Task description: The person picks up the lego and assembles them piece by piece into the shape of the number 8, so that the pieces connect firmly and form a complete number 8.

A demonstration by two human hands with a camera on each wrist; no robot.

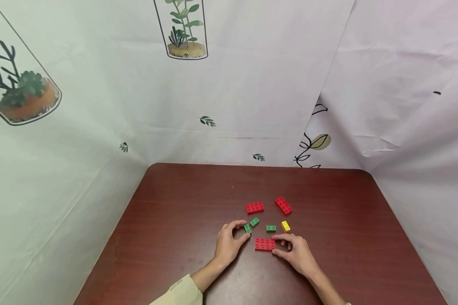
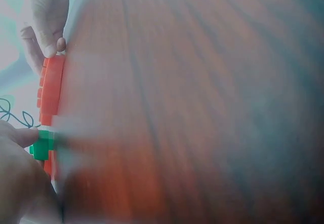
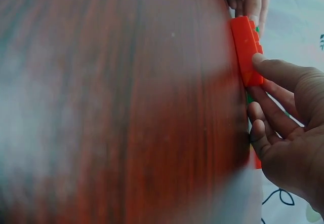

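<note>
On the brown table, my left hand (image 1: pixel 227 243) pinches a small green two-stud brick (image 1: pixel 247 229) between thumb and fingers. My right hand (image 1: pixel 298 254) holds the right end of a red eight-stud brick (image 1: pixel 265 244), thumb on its near side. The left wrist view shows the green brick (image 2: pixel 42 145) by my left thumb, with the red brick (image 2: pixel 51 89) beyond it. In the right wrist view my right thumb presses the red brick (image 3: pixel 247 51), which lies studs up in the head view. A short gap separates the two held bricks.
Behind the hands lie two more red bricks (image 1: pixel 255 207), a slanted green brick (image 1: pixel 255 222), another green brick (image 1: pixel 271 228) and a yellow brick (image 1: pixel 286 226). White printed cloth (image 1: pixel 233 106) hangs behind the table (image 1: pixel 168 203) and along both sides.
</note>
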